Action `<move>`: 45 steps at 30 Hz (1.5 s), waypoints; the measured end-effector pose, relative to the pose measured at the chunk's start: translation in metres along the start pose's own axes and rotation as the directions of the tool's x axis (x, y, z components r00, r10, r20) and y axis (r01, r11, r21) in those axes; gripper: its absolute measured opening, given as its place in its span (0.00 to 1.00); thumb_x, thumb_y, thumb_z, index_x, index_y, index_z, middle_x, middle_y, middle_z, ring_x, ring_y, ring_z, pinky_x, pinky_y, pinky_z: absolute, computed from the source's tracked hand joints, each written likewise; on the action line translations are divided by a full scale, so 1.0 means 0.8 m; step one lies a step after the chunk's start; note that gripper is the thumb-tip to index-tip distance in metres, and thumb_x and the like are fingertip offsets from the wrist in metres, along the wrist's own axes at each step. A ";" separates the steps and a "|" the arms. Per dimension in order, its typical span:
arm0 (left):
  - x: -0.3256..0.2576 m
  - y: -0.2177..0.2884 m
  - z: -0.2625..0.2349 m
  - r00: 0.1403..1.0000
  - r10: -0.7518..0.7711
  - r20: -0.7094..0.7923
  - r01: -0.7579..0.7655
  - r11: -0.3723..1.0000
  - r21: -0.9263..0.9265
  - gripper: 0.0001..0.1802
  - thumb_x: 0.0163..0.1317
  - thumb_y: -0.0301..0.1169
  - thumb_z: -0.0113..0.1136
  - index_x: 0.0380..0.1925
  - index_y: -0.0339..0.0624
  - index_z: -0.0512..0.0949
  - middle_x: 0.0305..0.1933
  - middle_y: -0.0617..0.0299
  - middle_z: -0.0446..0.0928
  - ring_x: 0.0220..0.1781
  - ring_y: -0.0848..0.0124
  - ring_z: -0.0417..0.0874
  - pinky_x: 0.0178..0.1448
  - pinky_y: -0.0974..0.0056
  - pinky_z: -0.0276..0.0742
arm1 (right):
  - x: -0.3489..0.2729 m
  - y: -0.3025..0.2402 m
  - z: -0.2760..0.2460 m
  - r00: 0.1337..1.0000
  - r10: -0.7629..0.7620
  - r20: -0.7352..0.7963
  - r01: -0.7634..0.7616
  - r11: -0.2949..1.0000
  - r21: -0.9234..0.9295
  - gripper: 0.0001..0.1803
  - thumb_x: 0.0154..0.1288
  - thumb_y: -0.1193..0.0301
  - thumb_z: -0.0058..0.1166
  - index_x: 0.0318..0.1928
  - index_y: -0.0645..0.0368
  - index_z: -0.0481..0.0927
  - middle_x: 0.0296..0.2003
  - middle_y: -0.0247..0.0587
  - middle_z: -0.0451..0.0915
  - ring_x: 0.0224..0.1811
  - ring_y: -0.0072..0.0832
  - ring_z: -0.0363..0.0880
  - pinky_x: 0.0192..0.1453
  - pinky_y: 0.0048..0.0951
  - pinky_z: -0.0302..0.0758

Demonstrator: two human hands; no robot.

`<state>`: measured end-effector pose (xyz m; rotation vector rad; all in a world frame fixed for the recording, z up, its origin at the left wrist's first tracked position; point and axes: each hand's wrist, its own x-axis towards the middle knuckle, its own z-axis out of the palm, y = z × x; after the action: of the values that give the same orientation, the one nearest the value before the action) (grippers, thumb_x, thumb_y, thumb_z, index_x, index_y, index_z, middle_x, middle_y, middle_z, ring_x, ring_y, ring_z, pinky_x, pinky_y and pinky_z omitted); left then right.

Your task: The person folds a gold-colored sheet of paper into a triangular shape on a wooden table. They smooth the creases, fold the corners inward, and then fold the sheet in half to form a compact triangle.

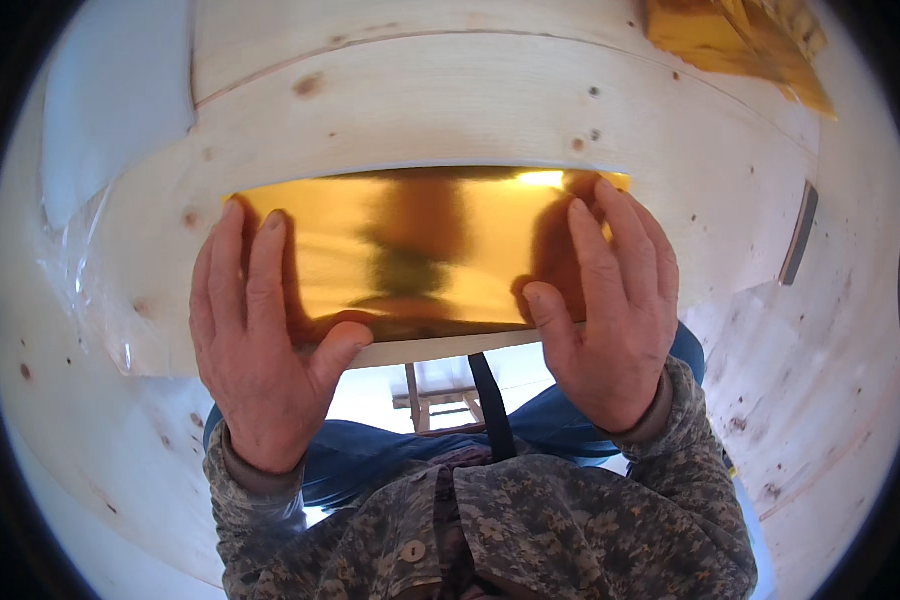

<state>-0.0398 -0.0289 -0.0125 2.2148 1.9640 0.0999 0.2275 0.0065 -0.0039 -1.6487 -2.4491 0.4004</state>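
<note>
A shiny gold foil sheet (340, 250) lies flat near the front edge of the pale wooden table (420, 110), its surface mirroring blurred dark shapes. On the sheet's left end rests my left hand (260, 340), fingers stretched out and thumb near the sheet's front edge. My right hand (615, 300) lies over the right end, fingers spread, with the thumb on the foil. Neither hand grips anything. A thin pale strip shows along the sheet's far edge; whether it belongs to something beneath the foil I cannot tell.
At the far right lies more crumpled gold foil (740, 45). A white sheet (115, 100) is at the far left, with clear plastic film (80, 270) near it. A narrow dark bar (798, 233) sits along the right edge. My camouflage sleeves (670, 440) hang near the table's front.
</note>
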 end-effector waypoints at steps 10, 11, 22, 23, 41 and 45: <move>-0.004 -0.001 0.005 1.000 -0.020 -0.003 0.020 1.000 0.003 0.50 0.64 0.74 0.43 0.68 0.41 0.70 0.73 0.44 0.65 0.72 0.45 0.68 0.72 0.47 0.67 | -0.004 0.003 0.008 0.999 0.026 -0.030 -0.024 0.998 0.061 0.37 0.51 0.64 0.70 0.61 0.68 0.76 0.65 0.59 0.72 0.67 0.50 0.70 0.64 0.47 0.69; -0.004 -0.002 0.005 1.000 -0.025 -0.001 0.025 1.000 0.001 0.50 0.64 0.74 0.42 0.68 0.41 0.70 0.74 0.44 0.65 0.72 0.45 0.68 0.72 0.47 0.67 | -0.004 0.003 0.007 0.999 0.025 -0.028 -0.024 0.998 0.061 0.37 0.51 0.64 0.70 0.61 0.68 0.76 0.65 0.59 0.72 0.67 0.50 0.70 0.63 0.47 0.69; -0.007 -0.006 0.010 0.999 -0.034 -0.012 0.034 0.999 -0.008 0.51 0.63 0.75 0.42 0.68 0.42 0.70 0.74 0.43 0.64 0.73 0.45 0.67 0.74 0.47 0.66 | -0.001 0.002 0.003 0.999 0.041 0.022 -0.041 0.999 0.034 0.30 0.69 0.59 0.60 0.65 0.66 0.75 0.66 0.59 0.71 0.68 0.51 0.70 0.67 0.47 0.71; -0.007 -0.006 0.010 0.999 -0.035 -0.013 0.035 0.999 -0.011 0.51 0.63 0.75 0.42 0.68 0.42 0.70 0.74 0.43 0.64 0.73 0.45 0.67 0.74 0.47 0.66 | -0.002 0.001 0.002 0.999 0.042 0.027 -0.043 0.999 0.032 0.30 0.70 0.59 0.60 0.65 0.66 0.75 0.67 0.59 0.71 0.68 0.51 0.70 0.67 0.47 0.71; -0.006 -0.008 0.009 0.999 -0.032 0.003 0.032 0.999 0.004 0.52 0.63 0.76 0.41 0.68 0.42 0.70 0.74 0.43 0.64 0.74 0.45 0.67 0.75 0.46 0.66 | 0.001 0.001 0.003 0.998 0.044 0.038 -0.045 0.998 0.042 0.31 0.67 0.60 0.62 0.65 0.66 0.74 0.67 0.60 0.70 0.69 0.52 0.69 0.67 0.48 0.70; -0.006 -0.007 0.008 1.000 -0.028 0.001 0.027 1.000 0.002 0.52 0.63 0.76 0.40 0.68 0.42 0.70 0.74 0.43 0.64 0.74 0.45 0.66 0.74 0.46 0.66 | 0.002 0.003 0.003 0.998 0.038 0.046 -0.040 0.999 0.034 0.31 0.67 0.60 0.62 0.65 0.66 0.74 0.67 0.60 0.70 0.70 0.52 0.69 0.67 0.47 0.69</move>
<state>-0.0446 -0.0335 -0.0197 2.1882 1.9946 0.0934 0.2284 0.0082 -0.0068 -1.6940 -2.4307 0.4886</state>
